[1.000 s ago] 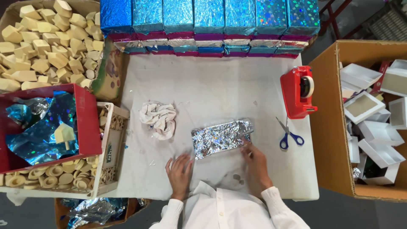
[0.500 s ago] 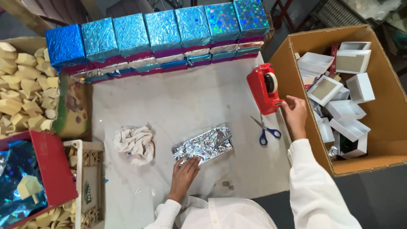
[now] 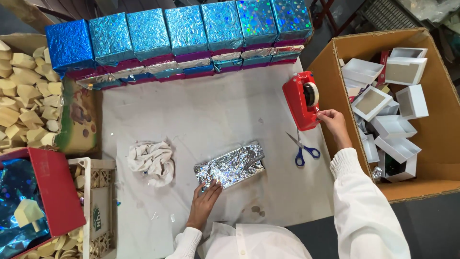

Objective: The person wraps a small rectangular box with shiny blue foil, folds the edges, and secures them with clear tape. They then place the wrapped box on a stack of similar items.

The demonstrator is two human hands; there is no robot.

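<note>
Left hand [image 3: 203, 199] low centre of frame, fingers spread flat, fingertips pressing on near edge of silver parcel [image 3: 230, 166]. Parcel lying flat on white worktop [image 3: 215, 110], centre frame, long axis tilted slightly up to the right. Right hand [image 3: 332, 123] right of centre, fingers pinched narrow at front tip of red tape dispenser [image 3: 302, 100]; whether tape is between the fingertips cannot be told. Dispenser standing on worktop near its right edge, roll visible in the top. Blue-handled scissors [image 3: 303, 148] flat on worktop just below dispenser, between parcel and right sleeve. Crumpled white cloth [image 3: 151, 161] left of parcel, apart from it. Row of blue foil boxes [image 3: 177, 36] across top of frame, stacked over magenta and silver ones. Cardboard carton [image 3: 436, 139] at right edge holding open white boxes [image 3: 393, 127]. Pale wooden blocks [image 3: 26, 103] heaped at upper left. Red tray [image 3: 60, 189] at lower left with blue foil sheet [image 3: 14, 192] inside; white crate [image 3: 98, 201] beside it holding small wooden pieces.
</note>
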